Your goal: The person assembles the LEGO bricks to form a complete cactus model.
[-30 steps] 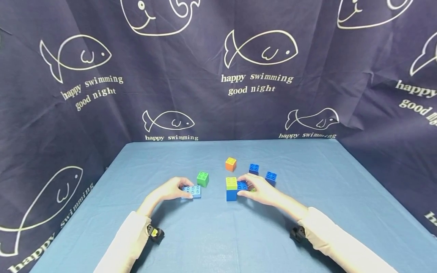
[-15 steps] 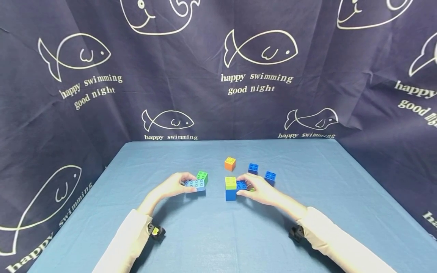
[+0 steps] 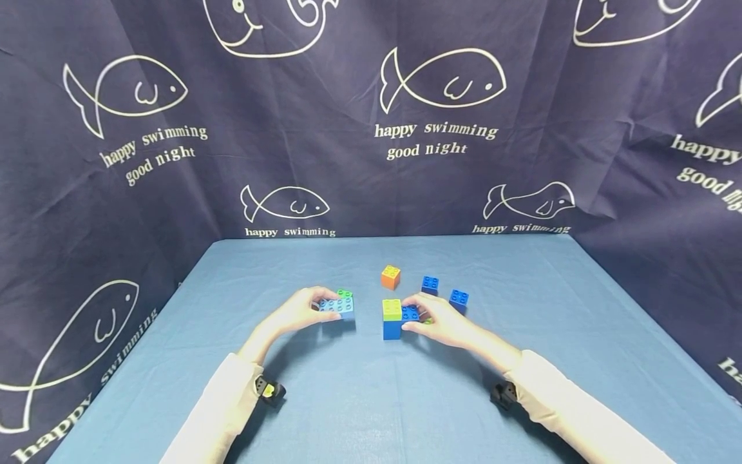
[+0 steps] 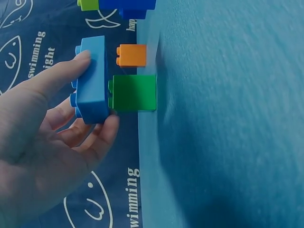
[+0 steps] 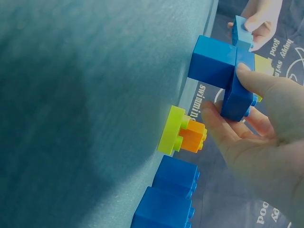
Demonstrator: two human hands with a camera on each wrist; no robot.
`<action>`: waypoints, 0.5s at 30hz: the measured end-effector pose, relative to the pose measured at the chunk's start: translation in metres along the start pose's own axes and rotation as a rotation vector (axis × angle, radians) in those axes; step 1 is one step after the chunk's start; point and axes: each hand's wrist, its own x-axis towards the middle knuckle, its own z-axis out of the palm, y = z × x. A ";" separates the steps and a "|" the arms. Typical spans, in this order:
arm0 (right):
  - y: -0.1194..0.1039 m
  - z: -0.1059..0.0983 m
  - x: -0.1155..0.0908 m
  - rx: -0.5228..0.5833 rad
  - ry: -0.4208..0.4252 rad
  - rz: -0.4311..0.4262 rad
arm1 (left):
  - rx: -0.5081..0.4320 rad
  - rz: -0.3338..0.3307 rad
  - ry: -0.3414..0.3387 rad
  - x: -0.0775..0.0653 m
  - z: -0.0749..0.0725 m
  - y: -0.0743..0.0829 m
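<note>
My left hand [image 3: 304, 307] holds a light blue toy building brick [image 3: 343, 308], thumb on one side and fingers on the other. In the left wrist view this brick's underside is right at the studs of an upright green brick [image 4: 134, 93]. My right hand [image 3: 445, 322] pinches a long dark blue brick [image 5: 237, 97]. The long brick lies on a square blue brick [image 5: 213, 61] at its left end, where a yellow-green brick [image 3: 391, 309] sits on top. In the head view, the right fingers hide part of the long brick.
An orange brick [image 3: 390, 278] stands farther back on the blue cloth-covered table [image 3: 371, 399]. Two blue bricks [image 3: 430, 285] stand beyond the right hand. A flat yellow-green brick [image 5: 171, 129] lies near them, mostly hidden by the right hand in the head view. A printed curtain [image 3: 348, 174] hangs behind.
My left hand has carried the light blue brick rightward and away from me, onto or just over the green brick. The right hand and its stack have stayed in place.
</note>
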 end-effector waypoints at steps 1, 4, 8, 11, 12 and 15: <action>0.000 0.000 0.000 0.000 -0.002 0.001 | -0.001 0.005 0.005 0.000 0.000 0.001; 0.000 -0.001 0.000 -0.004 -0.004 0.000 | 0.002 0.031 0.026 0.002 0.002 0.004; 0.000 -0.002 0.000 -0.004 -0.004 0.000 | 0.014 0.059 0.045 0.005 0.004 0.007; 0.001 -0.002 0.000 0.000 0.003 0.000 | 0.012 0.057 0.047 0.007 0.006 0.009; 0.001 -0.002 0.000 0.000 0.006 -0.005 | 0.008 0.056 0.046 0.008 0.006 0.010; 0.001 -0.001 -0.001 0.011 0.009 -0.005 | -0.008 0.048 0.038 0.009 0.008 0.013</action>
